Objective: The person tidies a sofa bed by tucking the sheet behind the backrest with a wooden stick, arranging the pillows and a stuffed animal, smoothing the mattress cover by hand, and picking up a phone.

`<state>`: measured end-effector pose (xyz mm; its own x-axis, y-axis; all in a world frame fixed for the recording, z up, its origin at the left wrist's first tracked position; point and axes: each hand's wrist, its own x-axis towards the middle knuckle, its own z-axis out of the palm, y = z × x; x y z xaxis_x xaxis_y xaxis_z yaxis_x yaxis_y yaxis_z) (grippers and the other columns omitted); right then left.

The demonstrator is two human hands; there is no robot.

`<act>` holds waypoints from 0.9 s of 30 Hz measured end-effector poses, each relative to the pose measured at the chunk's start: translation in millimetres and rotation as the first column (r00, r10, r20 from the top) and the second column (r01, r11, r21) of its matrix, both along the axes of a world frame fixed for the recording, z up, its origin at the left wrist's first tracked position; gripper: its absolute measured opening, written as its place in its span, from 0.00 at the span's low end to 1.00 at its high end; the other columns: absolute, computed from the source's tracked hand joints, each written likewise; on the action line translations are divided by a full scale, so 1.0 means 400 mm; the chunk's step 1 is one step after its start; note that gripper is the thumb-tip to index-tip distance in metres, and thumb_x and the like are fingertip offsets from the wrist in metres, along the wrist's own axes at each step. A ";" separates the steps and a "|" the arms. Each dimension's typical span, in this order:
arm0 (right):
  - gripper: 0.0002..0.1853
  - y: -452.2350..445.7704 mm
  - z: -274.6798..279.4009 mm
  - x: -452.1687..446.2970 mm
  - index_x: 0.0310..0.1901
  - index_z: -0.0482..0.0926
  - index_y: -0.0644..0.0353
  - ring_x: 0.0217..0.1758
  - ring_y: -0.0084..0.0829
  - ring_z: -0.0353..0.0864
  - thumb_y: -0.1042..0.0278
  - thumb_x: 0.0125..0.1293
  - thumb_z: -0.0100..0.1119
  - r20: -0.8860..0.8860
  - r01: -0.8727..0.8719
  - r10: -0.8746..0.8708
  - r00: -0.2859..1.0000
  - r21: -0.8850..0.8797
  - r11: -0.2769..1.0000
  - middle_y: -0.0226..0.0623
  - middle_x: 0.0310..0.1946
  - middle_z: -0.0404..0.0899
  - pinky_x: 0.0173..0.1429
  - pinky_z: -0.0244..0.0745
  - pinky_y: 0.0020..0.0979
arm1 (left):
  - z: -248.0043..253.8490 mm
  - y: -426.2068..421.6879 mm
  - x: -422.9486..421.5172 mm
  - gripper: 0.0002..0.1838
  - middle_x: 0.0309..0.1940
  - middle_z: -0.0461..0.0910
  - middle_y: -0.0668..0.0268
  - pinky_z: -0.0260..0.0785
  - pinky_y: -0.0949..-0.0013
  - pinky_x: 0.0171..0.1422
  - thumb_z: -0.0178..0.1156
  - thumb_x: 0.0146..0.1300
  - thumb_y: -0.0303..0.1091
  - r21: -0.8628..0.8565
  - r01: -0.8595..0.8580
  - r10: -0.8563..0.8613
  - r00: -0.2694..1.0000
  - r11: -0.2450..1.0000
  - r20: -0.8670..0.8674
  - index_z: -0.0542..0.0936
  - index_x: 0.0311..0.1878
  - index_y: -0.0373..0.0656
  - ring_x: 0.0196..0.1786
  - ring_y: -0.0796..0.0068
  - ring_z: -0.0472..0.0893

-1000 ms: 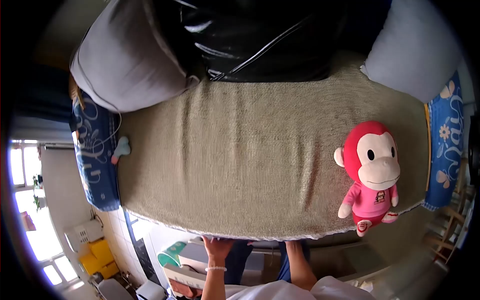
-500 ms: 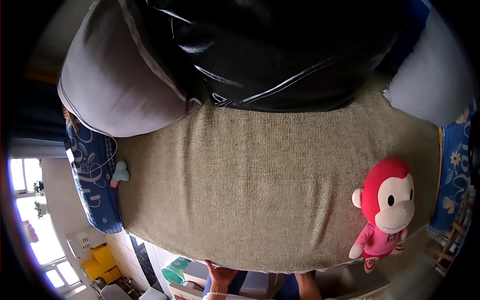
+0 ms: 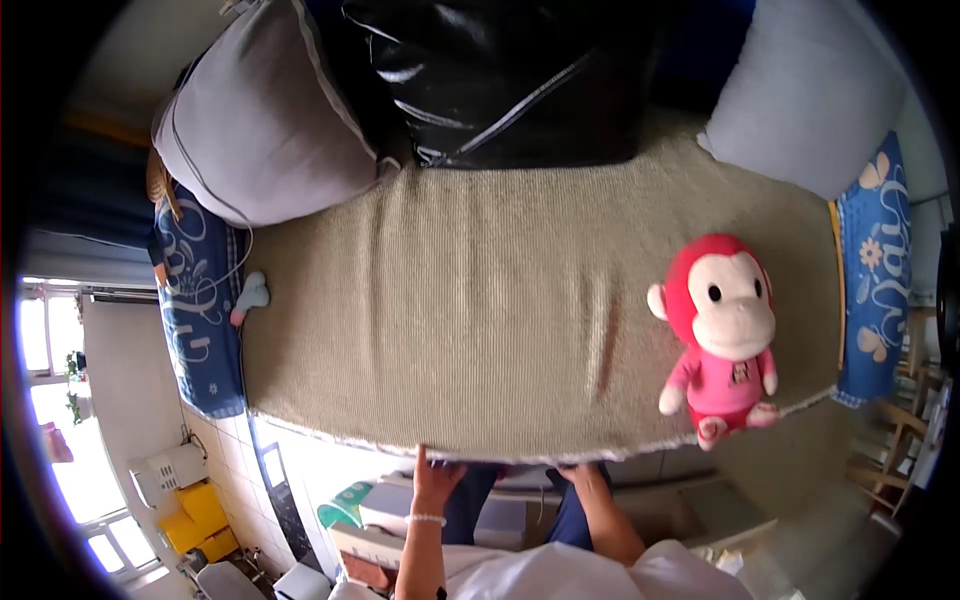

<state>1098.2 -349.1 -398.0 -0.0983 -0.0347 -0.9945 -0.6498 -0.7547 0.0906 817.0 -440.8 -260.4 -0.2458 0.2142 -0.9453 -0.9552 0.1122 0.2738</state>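
A beige ribbed sofa cover lies across the seat, with a few lengthwise wrinkles and a pale front edge. At that edge, left of centre, is my left hand, its thumb up against the border and its other fingers curled at the underside, partly hidden. My right hand holds the same edge further right; its fingertips are tucked beneath and mostly out of sight. A red and pink monkey plush toy sits on the cover to the right, feet near the front edge.
A large black glossy bag stands at the back between a left grey cushion and a right grey cushion. Blue patterned cloths cover both armrests. A small light-blue item lies beside the left one. An open drawer is below.
My view has tilted and drawn back, so the sofa sits higher in the picture and more of both forearms shows. Both hands stay at the cover's front edge.
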 end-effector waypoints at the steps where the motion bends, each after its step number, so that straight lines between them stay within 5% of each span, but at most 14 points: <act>1: 0.26 -0.025 0.031 0.010 0.48 0.72 0.55 0.56 0.46 0.67 0.43 0.59 0.44 -0.019 -0.076 0.076 0.997 -0.004 0.997 0.43 0.50 0.72 0.55 0.65 0.52 | 0.022 0.004 0.010 0.36 0.56 0.61 0.56 0.67 0.45 0.49 0.56 0.54 0.57 -0.085 -0.009 0.009 1.000 0.996 0.002 0.60 0.60 0.44 0.55 0.49 0.66; 4: 0.17 -0.023 0.147 0.056 0.37 0.75 0.68 0.42 0.43 0.78 0.59 0.60 0.47 -0.190 -0.325 0.355 0.915 0.172 0.930 0.45 0.35 0.78 0.50 0.72 0.48 | -0.003 -0.015 -0.022 0.29 0.45 0.64 0.53 0.72 0.50 0.41 0.60 0.54 0.47 -0.286 0.028 -0.084 0.979 0.958 -0.187 0.65 0.52 0.39 0.46 0.51 0.70; 7: 0.17 0.025 0.283 0.052 0.37 0.74 0.70 0.43 0.45 0.78 0.62 0.59 0.47 -0.293 -0.192 0.264 0.919 0.253 0.948 0.47 0.35 0.78 0.51 0.72 0.46 | -0.055 -0.039 -0.104 0.20 0.37 0.69 0.57 0.71 0.53 0.36 0.62 0.52 0.44 -0.235 -0.012 -0.029 0.985 0.972 -0.171 0.67 0.41 0.44 0.34 0.61 0.71; 9: 0.16 0.043 0.332 0.056 0.36 0.73 0.69 0.44 0.45 0.77 0.61 0.59 0.48 -0.281 -0.226 0.317 0.906 0.312 0.923 0.49 0.36 0.77 0.51 0.72 0.45 | -0.118 -0.092 -0.179 0.17 0.28 0.70 0.62 0.69 0.61 0.33 0.63 0.51 0.44 -0.061 -0.018 0.012 0.995 0.998 -0.103 0.68 0.32 0.45 0.29 0.66 0.71; 11: 0.16 0.069 0.386 0.035 0.34 0.72 0.67 0.47 0.45 0.76 0.59 0.59 0.50 -0.073 -0.287 0.324 0.943 0.310 0.906 0.51 0.40 0.76 0.52 0.71 0.44 | 0.007 0.007 -0.172 0.14 0.21 0.70 0.68 0.65 0.64 0.29 0.61 0.52 0.43 -0.109 -0.125 0.124 0.992 0.986 -0.015 0.69 0.26 0.47 0.24 0.70 0.70; 15: 0.21 0.079 0.368 0.019 0.30 0.70 0.62 0.45 0.44 0.74 0.50 0.53 0.61 -0.007 -0.087 0.093 0.996 0.280 0.956 0.49 0.38 0.74 0.52 0.70 0.45 | 0.000 -0.019 -0.193 0.09 0.21 0.72 0.73 0.64 0.68 0.30 0.60 0.55 0.41 -0.244 -0.161 0.170 0.985 0.956 0.016 0.73 0.25 0.49 0.29 0.75 0.72; 17: 0.19 0.066 0.372 -0.016 0.28 0.70 0.59 0.38 0.39 0.73 0.51 0.52 0.63 0.084 -0.042 0.017 0.996 0.309 0.950 0.40 0.32 0.73 0.51 0.70 0.43 | -0.008 -0.056 -0.199 0.07 0.25 0.73 0.72 0.63 0.69 0.30 0.59 0.56 0.39 -0.003 -0.100 0.100 0.994 0.995 0.042 0.73 0.28 0.50 0.31 0.74 0.72; 21: 0.15 0.068 0.364 -0.023 0.28 0.70 0.55 0.32 0.31 0.70 0.56 0.53 0.64 0.103 0.014 -0.050 0.993 0.321 0.947 0.32 0.28 0.70 0.50 0.69 0.41 | 0.039 -0.051 -0.206 0.07 0.30 0.73 0.70 0.62 0.62 0.36 0.58 0.57 0.38 -0.146 0.119 -0.138 0.982 0.982 -0.128 0.73 0.31 0.48 0.39 0.72 0.71; 23: 0.19 0.047 0.353 0.011 0.41 0.70 0.53 0.43 0.27 0.70 0.57 0.52 0.66 0.070 -0.120 0.097 0.993 0.548 0.828 0.28 0.34 0.73 0.51 0.66 0.40 | 0.104 -0.053 -0.188 0.10 0.40 0.74 0.70 0.62 0.57 0.39 0.56 0.58 0.33 -0.237 0.178 -0.248 0.919 0.955 -0.307 0.70 0.41 0.46 0.44 0.72 0.72; 25: 0.15 0.036 0.397 0.018 0.38 0.73 0.52 0.39 0.22 0.70 0.60 0.52 0.65 0.262 -0.235 0.081 0.962 0.631 0.739 0.26 0.37 0.74 0.48 0.66 0.35 | 0.113 -0.072 -0.176 0.10 0.39 0.75 0.70 0.62 0.58 0.36 0.57 0.57 0.33 -0.189 0.136 -0.199 0.907 0.973 -0.371 0.69 0.41 0.46 0.44 0.75 0.73; 27: 0.08 0.036 0.376 0.020 0.30 0.73 0.52 0.29 0.21 0.73 0.66 0.53 0.64 0.360 -0.269 0.075 0.930 0.528 0.806 0.25 0.25 0.74 0.41 0.71 0.32 | 0.083 -0.098 -0.172 0.11 0.34 0.76 0.70 0.60 0.61 0.34 0.60 0.56 0.35 -0.262 0.183 -0.275 0.886 0.948 -0.374 0.68 0.37 0.47 0.39 0.76 0.75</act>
